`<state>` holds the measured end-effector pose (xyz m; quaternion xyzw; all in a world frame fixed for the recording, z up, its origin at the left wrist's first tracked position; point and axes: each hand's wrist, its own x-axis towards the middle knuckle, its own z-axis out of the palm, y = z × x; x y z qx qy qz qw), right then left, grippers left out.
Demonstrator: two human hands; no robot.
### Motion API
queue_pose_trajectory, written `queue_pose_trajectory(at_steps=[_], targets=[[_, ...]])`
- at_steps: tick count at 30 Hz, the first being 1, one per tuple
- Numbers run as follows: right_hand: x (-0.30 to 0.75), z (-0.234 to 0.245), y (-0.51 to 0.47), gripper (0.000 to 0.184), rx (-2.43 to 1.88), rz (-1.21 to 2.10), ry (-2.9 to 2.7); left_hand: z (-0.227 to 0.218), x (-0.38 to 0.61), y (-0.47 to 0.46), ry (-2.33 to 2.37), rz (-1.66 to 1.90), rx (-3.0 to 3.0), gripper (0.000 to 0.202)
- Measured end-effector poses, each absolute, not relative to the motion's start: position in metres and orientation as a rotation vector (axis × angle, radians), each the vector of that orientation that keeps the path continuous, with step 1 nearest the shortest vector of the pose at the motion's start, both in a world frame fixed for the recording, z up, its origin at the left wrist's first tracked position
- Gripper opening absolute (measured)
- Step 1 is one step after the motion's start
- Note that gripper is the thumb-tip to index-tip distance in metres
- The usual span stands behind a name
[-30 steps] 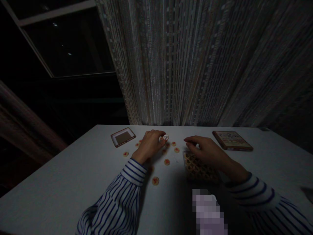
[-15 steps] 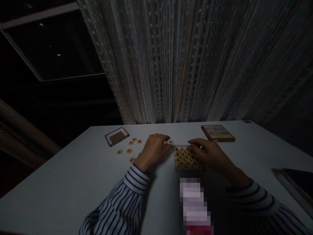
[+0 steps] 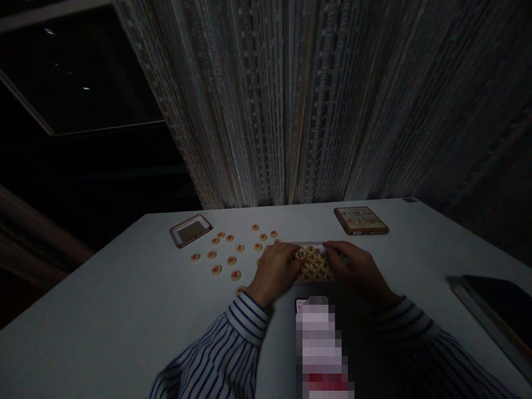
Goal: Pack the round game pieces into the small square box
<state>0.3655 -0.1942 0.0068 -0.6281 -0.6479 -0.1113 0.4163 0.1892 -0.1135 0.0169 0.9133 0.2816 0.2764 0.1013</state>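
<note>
Head view: left fingers (image 3: 290, 249) pinch disc (image 3: 301, 254), overlapping box (image 3: 318, 249); right fingers (image 3: 336, 245) bent, grip unclear; loose discs (image 3: 231, 260) leftward.

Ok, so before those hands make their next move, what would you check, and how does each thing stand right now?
1. Left hand has its grip on a dark-marked piece: ok, fingers and thumb are at its edge.
2. That piece is over the tray: ok.
3. Right hand is at the tray's right side: ok; how firmly it holds, cannot tell.
4. Pieces in the tray all lie flat: cannot tell, the hands cover some.
5. Red-marked pieces are out of the tray: ok, those in sight are scattered on the table to its left.
</note>
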Motion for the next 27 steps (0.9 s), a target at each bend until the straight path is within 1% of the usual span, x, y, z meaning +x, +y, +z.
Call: queue_pose_trajectory(at_steps=[7,10,15,27], targets=[[0.364,0.002,-0.192,0.024,-1.563,-0.376,-1.769,-0.001,0.191,-0.119,0.788,0.881,2.685,0.026],[0.363,0.000,-0.192,0.025,-1.577,-0.381,-1.808,-0.001,0.191,-0.118,0.783,0.908,2.663,0.027],[0.361,0.001,-0.194,0.026,-1.599,-0.363,-1.839,-0.002,0.191,-0.119,0.757,0.959,2.625,0.022],[0.358,0.006,-0.198,0.027,-1.563,-0.323,-1.870,-0.005,0.192,-0.123,0.688,0.933,2.598,0.026]])
